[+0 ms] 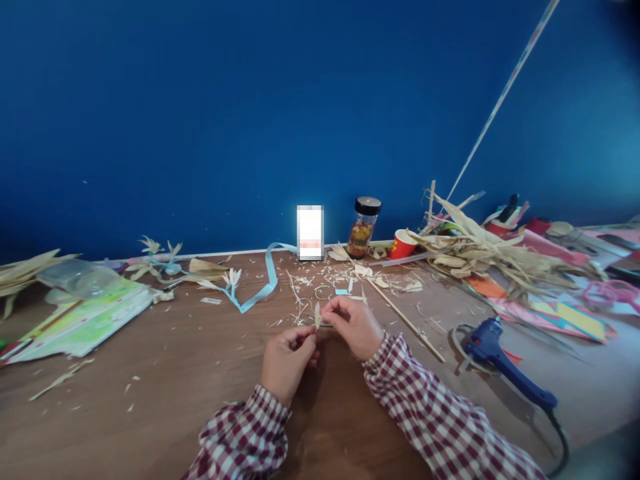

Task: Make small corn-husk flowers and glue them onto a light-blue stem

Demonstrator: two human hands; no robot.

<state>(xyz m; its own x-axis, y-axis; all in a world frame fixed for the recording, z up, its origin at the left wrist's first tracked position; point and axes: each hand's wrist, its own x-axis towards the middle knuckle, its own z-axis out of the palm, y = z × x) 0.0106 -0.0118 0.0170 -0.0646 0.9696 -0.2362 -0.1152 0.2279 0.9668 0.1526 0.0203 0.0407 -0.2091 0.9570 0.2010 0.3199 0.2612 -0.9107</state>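
Deep-blue painted wall (250, 120) backs a brown wood-grain table (150, 427). At right lies a tangled heap of dry, straw-coloured husks (490, 260); nearer, a dark-blue plastic glue gun (510, 367). Centrally, the left hand (290, 363) and right hand (354, 327) nearly meet. The left pinches a small, pale, leaf-shaped sliver (318, 316), upright beside the right's bunched fingertips, whose grip I cannot tell. Thin cream shreds (303, 281) lie beyond.

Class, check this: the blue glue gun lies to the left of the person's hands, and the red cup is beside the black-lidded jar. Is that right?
The side is wrong: in the head view, the blue glue gun lies to the right of the person's hands. The red cup is beside the black-lidded jar.
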